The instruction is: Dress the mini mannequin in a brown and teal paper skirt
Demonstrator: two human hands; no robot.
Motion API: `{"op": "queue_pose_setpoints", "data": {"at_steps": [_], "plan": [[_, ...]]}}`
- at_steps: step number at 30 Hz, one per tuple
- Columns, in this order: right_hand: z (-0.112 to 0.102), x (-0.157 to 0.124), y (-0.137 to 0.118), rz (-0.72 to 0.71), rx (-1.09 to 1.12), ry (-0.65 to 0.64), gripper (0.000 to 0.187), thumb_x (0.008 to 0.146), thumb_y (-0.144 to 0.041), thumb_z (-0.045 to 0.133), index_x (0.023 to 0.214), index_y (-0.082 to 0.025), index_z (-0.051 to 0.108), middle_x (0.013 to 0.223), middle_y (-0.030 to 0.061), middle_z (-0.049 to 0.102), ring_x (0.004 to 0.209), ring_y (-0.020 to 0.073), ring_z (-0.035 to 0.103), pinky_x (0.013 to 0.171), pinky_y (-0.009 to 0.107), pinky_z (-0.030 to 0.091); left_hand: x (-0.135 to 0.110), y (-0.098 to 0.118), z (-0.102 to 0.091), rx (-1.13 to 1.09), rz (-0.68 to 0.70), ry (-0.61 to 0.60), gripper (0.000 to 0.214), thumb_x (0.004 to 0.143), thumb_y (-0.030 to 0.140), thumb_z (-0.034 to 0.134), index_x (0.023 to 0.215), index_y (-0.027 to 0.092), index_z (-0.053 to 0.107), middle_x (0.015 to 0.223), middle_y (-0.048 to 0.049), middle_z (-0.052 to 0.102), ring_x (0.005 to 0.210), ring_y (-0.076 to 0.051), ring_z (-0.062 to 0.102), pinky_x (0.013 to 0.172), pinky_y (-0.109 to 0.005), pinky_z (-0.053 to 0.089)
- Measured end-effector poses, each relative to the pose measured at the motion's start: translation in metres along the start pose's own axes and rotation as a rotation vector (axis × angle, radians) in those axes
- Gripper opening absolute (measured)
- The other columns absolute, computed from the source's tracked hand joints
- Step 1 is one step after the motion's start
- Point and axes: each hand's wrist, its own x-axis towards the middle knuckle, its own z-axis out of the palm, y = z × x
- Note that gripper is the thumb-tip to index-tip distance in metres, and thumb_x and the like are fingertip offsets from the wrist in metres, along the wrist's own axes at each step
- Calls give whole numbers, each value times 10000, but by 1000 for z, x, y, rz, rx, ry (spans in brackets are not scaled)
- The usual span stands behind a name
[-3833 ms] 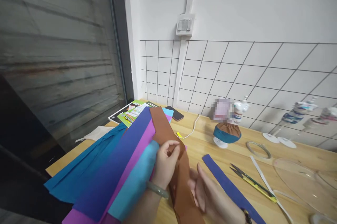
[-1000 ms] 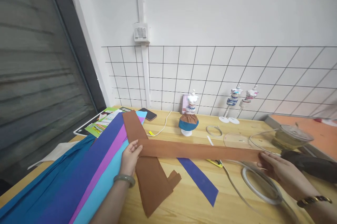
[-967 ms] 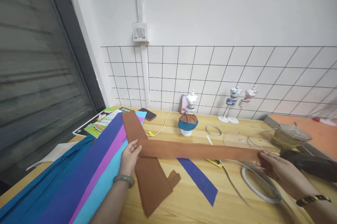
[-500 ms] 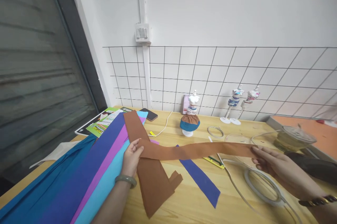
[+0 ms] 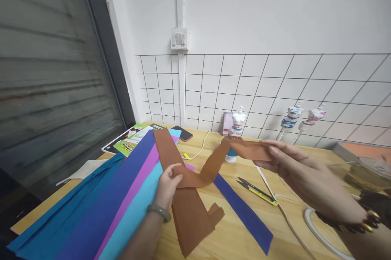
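A long brown paper strip (image 5: 210,169) sags and bends between my two hands. My left hand (image 5: 169,180), with a bangle at the wrist, pinches its left end above a larger folded brown sheet (image 5: 194,219). The other end is gripped by my right hand (image 5: 290,166), raised higher, fingers closed and a beaded bracelet at the wrist. Behind the strip stands a small white doll figure (image 5: 239,119) on a stand; its brown and blue skirt is mostly hidden. A dark blue strip (image 5: 244,213) lies below, beside yellow-handled snips (image 5: 259,192).
Teal, blue, purple and light-blue sheets (image 5: 131,215) spread over the table's left side. A black phone (image 5: 183,133) and printed booklets (image 5: 131,137) lie behind. Two more figures (image 5: 290,117) stand at the back right. White cord (image 5: 287,215) and a glass pot (image 5: 369,174) are at right.
My right hand has moved up and inward with its end of the strip, so the strip now folds instead of stretching nearly straight. The view has shifted left.
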Motion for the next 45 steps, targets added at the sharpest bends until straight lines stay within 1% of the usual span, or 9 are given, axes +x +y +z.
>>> {"op": "queue_pose_setpoints", "data": {"at_steps": [6,10,12,17,23,28,32,38,45], "plan": [[52,32,-4,-138,21,-105,288,758,-350,559,1007,-211,603,931,41,634,802,150,590,723,289,495,-2,-5,1,129,-57,-102,333,573,158,598,905,146,579,796,-46,642,725,-159,589,645,-246,436],[68,67,4,-3,89,-69,173,709,-265,631,837,-151,646,516,-53,499,420,32,427,365,128,372,-1,-8,0,223,-87,-126,376,563,152,602,939,149,599,742,-25,634,669,-146,575,592,-224,414],[74,84,7,69,204,-73,91,681,-198,658,742,-138,627,460,-75,440,371,19,392,323,114,341,-1,-7,1,273,-72,-126,358,568,146,597,926,146,608,741,-24,631,652,-139,561,576,-217,400],[98,112,18,102,316,-46,116,726,-77,575,663,-164,531,642,-8,581,647,93,617,657,217,528,-2,-4,6,327,-54,-143,98,590,150,593,688,140,600,691,-33,619,655,-136,544,580,-211,389],[117,121,52,175,308,24,141,735,-71,535,694,-191,473,722,-4,591,763,115,636,724,235,515,-9,-11,7,283,-216,-304,365,581,179,615,936,158,530,880,-56,577,581,-112,536,393,-168,374],[99,100,85,247,139,82,184,676,-207,628,813,-205,504,729,-12,610,597,110,614,536,232,498,-14,-12,8,345,-241,-422,422,592,177,607,1006,151,529,943,-72,566,562,-97,523,373,-165,377],[79,56,113,236,-37,79,244,638,-334,663,604,-190,469,370,-95,434,303,52,377,319,169,269,-19,-9,11,383,-269,-515,438,595,148,589,1029,156,522,859,-44,590,500,-79,502,380,-168,372],[73,-4,147,306,2,-44,349,620,-432,650,602,-208,382,474,-82,478,421,77,437,415,199,332,-29,-3,19,393,-251,-615,512,564,112,628,1061,175,521,720,11,584,563,-87,511,460,-162,363],[67,-21,152,323,303,-41,332,597,-341,701,642,-211,399,545,-84,457,486,79,472,492,202,374,-33,-17,24,276,-249,-647,482,605,287,683,1031,173,488,711,9,556,595,-102,546,524,-196,418]]}}
